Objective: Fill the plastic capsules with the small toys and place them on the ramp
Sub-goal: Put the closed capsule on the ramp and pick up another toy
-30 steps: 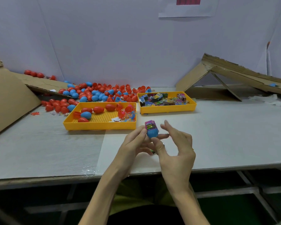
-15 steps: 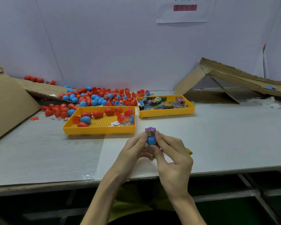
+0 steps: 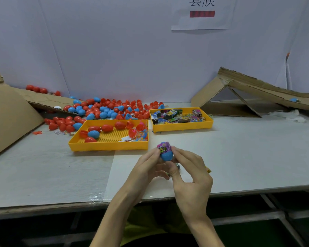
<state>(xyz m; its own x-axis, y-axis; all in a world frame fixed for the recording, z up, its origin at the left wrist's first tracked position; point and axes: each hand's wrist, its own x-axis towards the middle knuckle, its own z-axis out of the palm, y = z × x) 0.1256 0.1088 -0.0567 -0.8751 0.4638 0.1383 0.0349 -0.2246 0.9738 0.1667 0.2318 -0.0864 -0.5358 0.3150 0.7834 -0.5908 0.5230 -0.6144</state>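
blue capsule | toy packet atop | pinched: left hand, right hand

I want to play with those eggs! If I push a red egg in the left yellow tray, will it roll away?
Probably it rolls: the red egg is smooth, rounded and lying on its side. It would likely wobble crookedly, since one end looks pointier. The yellow tray has raised walls, so the egg should stop there.
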